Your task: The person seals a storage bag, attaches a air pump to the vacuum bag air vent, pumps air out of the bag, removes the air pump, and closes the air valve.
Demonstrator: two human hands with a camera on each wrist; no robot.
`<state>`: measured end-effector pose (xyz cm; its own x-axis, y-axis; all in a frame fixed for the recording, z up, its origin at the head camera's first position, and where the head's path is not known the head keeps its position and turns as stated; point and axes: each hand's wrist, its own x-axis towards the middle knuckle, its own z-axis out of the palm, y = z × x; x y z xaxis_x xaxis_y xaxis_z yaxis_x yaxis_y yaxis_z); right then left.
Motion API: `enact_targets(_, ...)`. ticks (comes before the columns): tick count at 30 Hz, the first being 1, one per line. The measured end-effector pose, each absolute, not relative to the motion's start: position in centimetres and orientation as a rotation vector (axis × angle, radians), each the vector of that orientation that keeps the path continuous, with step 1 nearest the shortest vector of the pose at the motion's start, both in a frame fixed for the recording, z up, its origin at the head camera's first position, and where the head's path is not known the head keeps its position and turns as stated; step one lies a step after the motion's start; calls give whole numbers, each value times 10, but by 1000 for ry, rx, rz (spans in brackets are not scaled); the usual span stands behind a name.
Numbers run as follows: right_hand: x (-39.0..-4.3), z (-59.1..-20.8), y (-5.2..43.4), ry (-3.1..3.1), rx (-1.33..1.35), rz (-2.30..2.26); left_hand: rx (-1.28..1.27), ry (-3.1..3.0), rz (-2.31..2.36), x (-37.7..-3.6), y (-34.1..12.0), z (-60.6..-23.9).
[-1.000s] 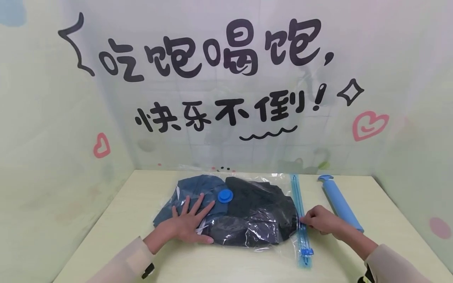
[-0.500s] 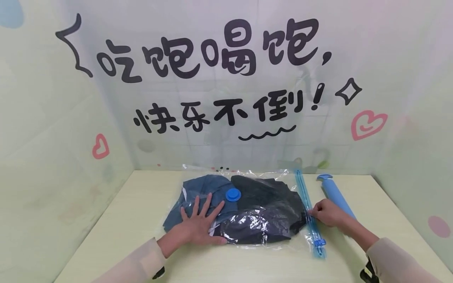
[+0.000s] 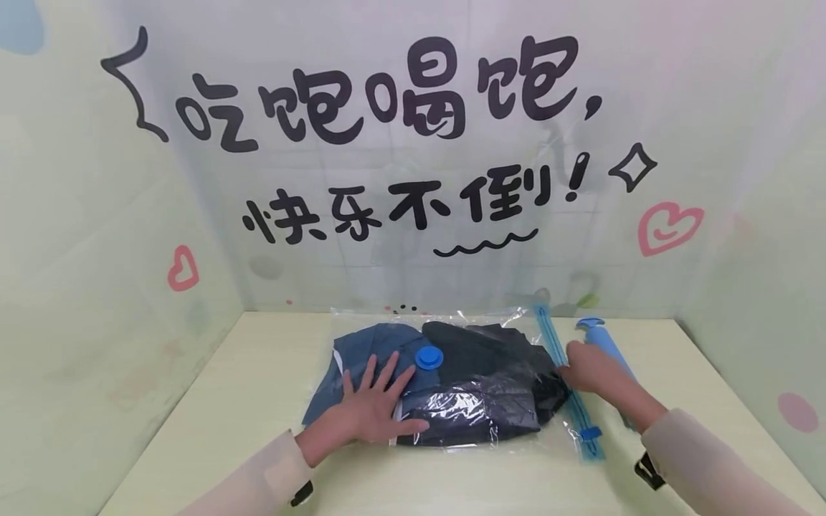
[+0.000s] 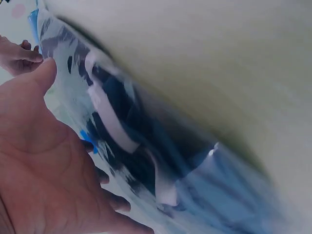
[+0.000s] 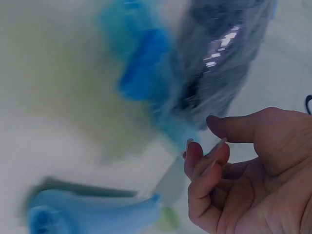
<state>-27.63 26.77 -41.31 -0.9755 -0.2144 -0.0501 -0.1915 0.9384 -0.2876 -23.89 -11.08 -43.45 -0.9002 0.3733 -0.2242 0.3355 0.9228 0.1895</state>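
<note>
Compared with a second ago, the clear vacuum storage bag (image 3: 452,387) is lying further to the right on the pale table (image 3: 213,430), and its blue zip seal strip (image 3: 568,387) is slanting more steeply, its near end swung out to the right. The right hand (image 3: 590,373) is sitting further up the strip than before, closer to the far edge of the table, while the blue slider clip (image 3: 590,433) is lying on the near end of the strip, behind that hand. The left hand (image 3: 377,408) has travelled right along with the bag.

The left hand is lying flat with its fingers spread and straight, pressing down on the bag over the folded blue garment (image 3: 361,358), just in front of the round blue air valve (image 3: 429,357); the left wrist view shows the open palm (image 4: 44,161) against the crinkled plastic. The right hand is curling its fingers (image 5: 204,161) toward the thumb at the seal strip, seemingly pinching it, though the wrist view is blurred and the contact itself is hard to confirm. Dark clothing (image 3: 490,387) is filling the rest of the bag, between the two hands. The blue hand pump (image 3: 603,340) is lying on the table just beyond the right hand, partly hidden by it.
</note>
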Motion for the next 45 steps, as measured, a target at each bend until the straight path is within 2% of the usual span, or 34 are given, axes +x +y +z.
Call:
enact_targets(3, -284, -405, 242, 3003, -401, -429, 596, 2828, 229, -254, -111, -433)
enact_targets(9, -297, -417, 191, 2887, -824, -654, 628, 2788, 212, -282, -108, -439)
enact_targets(15, -306, -428, 142, 2856, -950, -732, 579, 2794, 156, -291, -105, -445)
enact_targets(20, -309, -442, 107, 2923, -883, -669, 561, 2780, 143, -291, -105, -449)
enact_targets(31, -307, -453, 66, 3183, -473, -445, 574, 2761, 144, -290, -104, -452)
enact_targets(45, -314, -441, 45, 3159, -432, -325, 552, 2785, 86, -289, -102, -452)
